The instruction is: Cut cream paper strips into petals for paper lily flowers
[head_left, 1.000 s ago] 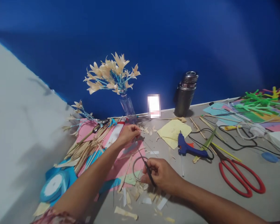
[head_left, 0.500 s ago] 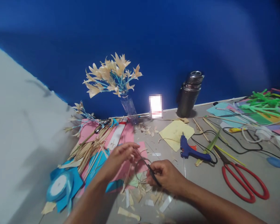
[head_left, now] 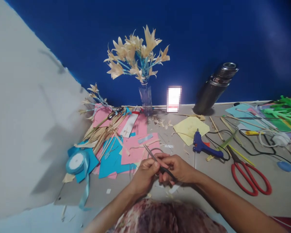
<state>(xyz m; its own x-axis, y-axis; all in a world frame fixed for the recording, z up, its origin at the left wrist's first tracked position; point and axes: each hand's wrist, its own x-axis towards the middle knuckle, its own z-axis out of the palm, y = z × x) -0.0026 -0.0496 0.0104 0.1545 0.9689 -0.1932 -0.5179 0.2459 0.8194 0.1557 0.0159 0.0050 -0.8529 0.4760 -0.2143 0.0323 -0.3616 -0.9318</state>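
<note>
Small scissors with dark handles (head_left: 168,173) are gripped in my right hand (head_left: 180,170), their slim blades pointing up and to the left. My left hand (head_left: 145,173) is closed right against them, its thumb pressed beside the blades; what its fingers hold is hidden. A thin curved loop (head_left: 157,149) shows just behind both hands, and I cannot tell which hand it is attached to. Pink paper sheets (head_left: 133,153) and blue sheets (head_left: 109,161) lie beyond my left hand, with scraps around.
Pale flowers (head_left: 135,48) stand in a clear bottle (head_left: 145,98) by the wall. A dark flask (head_left: 212,90), a blue glue gun (head_left: 205,145) with its cord and red-handled scissors (head_left: 251,178) lie rightward. Left are dried strips (head_left: 106,129) and a ribbon roll (head_left: 76,161).
My hands have come together nearer my body; the left has moved down onto the scissors and closed. The view has shifted, showing patterned clothing and the table's front edge.
</note>
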